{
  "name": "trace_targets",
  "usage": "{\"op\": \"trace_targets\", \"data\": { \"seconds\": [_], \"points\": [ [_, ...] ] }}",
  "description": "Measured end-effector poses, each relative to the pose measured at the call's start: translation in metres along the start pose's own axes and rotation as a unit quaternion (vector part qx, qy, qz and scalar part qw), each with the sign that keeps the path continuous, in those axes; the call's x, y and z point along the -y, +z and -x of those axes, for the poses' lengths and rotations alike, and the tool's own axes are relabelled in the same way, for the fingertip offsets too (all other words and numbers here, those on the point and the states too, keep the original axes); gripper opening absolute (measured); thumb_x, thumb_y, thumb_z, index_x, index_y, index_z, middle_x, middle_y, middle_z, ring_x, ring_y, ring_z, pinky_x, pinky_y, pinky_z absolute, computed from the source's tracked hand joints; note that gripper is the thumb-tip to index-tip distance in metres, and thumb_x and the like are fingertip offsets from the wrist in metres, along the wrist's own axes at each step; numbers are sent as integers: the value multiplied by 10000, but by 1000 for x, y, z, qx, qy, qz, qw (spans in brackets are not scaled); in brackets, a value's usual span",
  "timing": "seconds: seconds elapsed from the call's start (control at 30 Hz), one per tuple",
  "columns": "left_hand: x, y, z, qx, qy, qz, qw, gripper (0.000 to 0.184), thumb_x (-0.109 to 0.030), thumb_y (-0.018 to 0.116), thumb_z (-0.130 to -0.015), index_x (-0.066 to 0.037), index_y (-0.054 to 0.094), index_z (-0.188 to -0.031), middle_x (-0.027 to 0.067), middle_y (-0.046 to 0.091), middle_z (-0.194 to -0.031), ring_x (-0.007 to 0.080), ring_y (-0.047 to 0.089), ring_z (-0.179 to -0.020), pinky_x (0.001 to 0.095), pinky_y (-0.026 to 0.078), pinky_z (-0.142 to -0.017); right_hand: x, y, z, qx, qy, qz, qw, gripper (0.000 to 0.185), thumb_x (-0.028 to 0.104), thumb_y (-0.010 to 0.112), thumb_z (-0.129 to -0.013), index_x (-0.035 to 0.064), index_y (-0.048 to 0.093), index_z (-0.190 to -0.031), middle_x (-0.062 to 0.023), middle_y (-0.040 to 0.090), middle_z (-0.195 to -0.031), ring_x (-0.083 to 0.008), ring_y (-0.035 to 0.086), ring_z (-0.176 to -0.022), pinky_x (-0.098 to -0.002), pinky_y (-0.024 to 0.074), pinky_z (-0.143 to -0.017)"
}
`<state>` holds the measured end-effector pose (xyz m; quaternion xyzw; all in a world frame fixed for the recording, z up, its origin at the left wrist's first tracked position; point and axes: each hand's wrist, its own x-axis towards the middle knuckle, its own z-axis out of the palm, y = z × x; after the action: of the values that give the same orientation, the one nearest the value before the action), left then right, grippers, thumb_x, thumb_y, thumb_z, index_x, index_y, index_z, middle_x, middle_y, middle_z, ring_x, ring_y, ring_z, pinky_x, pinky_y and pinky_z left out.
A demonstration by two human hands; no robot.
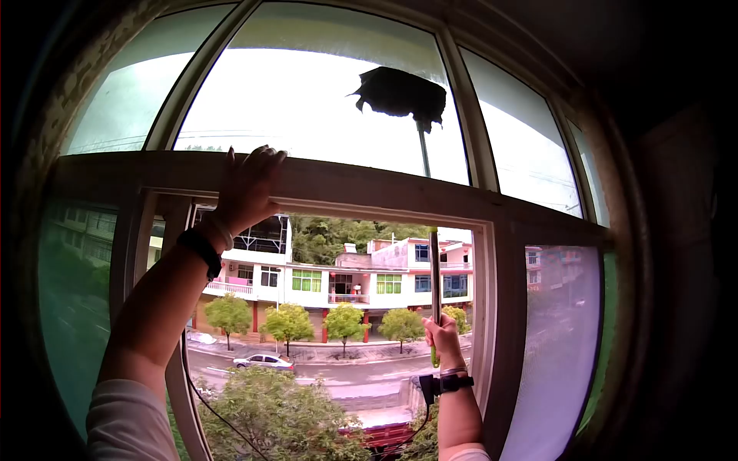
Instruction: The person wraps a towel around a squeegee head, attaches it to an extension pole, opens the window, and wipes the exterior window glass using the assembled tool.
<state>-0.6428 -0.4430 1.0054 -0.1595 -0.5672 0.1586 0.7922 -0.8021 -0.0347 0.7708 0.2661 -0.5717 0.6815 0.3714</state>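
Observation:
My left hand (250,187) rests on the wooden crossbar (346,183) of the window frame, its fingers bent over the bar's upper part. Through the open lower window, my right hand (444,336) is closed around the green lower end of a long pole (436,276). The pole runs upright outside, passing behind the crossbar. At its top, a dark ragged mop head (403,94) shows against the upper glass pane (307,100). Whether it touches the glass cannot be told.
Frosted side panes (555,338) flank the opening. A black cable (223,419) hangs by the lower left frame. Outside are a tree (284,415), a road with a white car (264,361), and buildings (354,281) across it.

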Motion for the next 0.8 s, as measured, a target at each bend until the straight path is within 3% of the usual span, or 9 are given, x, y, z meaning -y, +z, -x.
{"op": "trace_targets", "data": {
  "seconds": [0.17, 0.2, 0.23, 0.33, 0.53, 0.63, 0.7, 0.73, 0.8],
  "points": [
    [3, 6, 3, -52, 17, 8, 998, 739, -232, 764, -594, -104, 480, -1264, 91, 540, -1225, 251, 475, -1218, 634, 285, -1001, -107, -44, 166, -62, 78, -11, 995, 129, 23, 619, -812, 40, 553, -702, -20, 510, -510, -98, 447, -365, -236, 354, -356],
    [5, 7, 3, -53, 15, 6, 998, 735, -232, 764, -596, -104, 481, -1263, 91, 541, -1223, 251, 477, -1216, 635, 283, -1003, -203, -86, 183, -76, 95, 13, 993, 147, 15, 621, -810, 36, 539, -690, -25, 501, -497, -107, 454, -357, -244, 358, -343],
    [4, 7, 2, -52, 15, 6, 998, 732, -231, 764, -598, -104, 482, -1261, 91, 543, -1221, 252, 478, -1214, 636, 281, -1006, -153, -60, 211, -84, 105, -31, 990, 171, 7, 618, -814, 34, 521, -676, -27, 493, -484, -112, 460, -355, -248, 346, -328],
    [1, 6, 4, -43, 11, 18, 999, 719, -234, 764, -606, -104, 484, -1256, 93, 541, -1222, 256, 479, -1211, 644, 281, -1006, -129, -44, 197, -68, 84, -12, 994, 192, 9, 618, -820, 45, 506, -668, -24, 492, -498, -110, 457, -354, -244, 343, -326],
    [5, 2, 1, -20, 8, 5, 1000, 795, -356, 816, -580, -103, 486, -1257, 106, 541, -1227, 285, 492, -1201, 631, 301, -996, 7, 55, -14, -12, -70, 72, 995, 227, 84, 593, -855, 48, 497, -653, -12, 480, -493, -86, 429, -341, -246, 325, -318],
    [5, 2, -1, -23, 17, -1, 1000, 776, -377, 802, -599, -99, 489, -1252, 106, 549, -1206, 287, 505, -1178, 642, 324, -969, 74, 120, -75, 32, -92, 45, 994, 241, 107, 603, -854, 45, 497, -647, -7, 477, -501, -80, 426, -356, -247, 320, -333],
    [5, 1, -1, -19, 15, 12, 1000, 766, -377, 796, -608, -98, 488, -1252, 108, 549, -1207, 286, 505, -1179, 644, 327, -967, 69, 143, -76, 50, -80, -5, 996, 226, 106, 606, -851, 43, 504, -659, -4, 470, -503, -80, 419, -360, -249, 315, -338],
    [3, -2, -2, -18, 8, 26, 999, 731, -248, 789, -594, -100, 486, -1242, 96, 538, -1184, 258, 491, -1183, 645, 316, -972, 64, 151, -59, 40, -73, -18, 996, 212, 95, 603, -849, 48, 500, -670, -4, 465, -502, -80, 413, -356, -249, 314, -338],
    [4, -1, 0, -31, 9, 21, 999, 734, -235, 784, -593, -98, 482, -1248, 93, 538, -1180, 257, 490, -1183, 650, 311, -974, 23, 144, -13, 19, -60, 26, 998, 197, 72, 586, -852, 48, 485, -684, -11, 473, -503, -87, 427, -356, -247, 325, -331]
  ]
}}
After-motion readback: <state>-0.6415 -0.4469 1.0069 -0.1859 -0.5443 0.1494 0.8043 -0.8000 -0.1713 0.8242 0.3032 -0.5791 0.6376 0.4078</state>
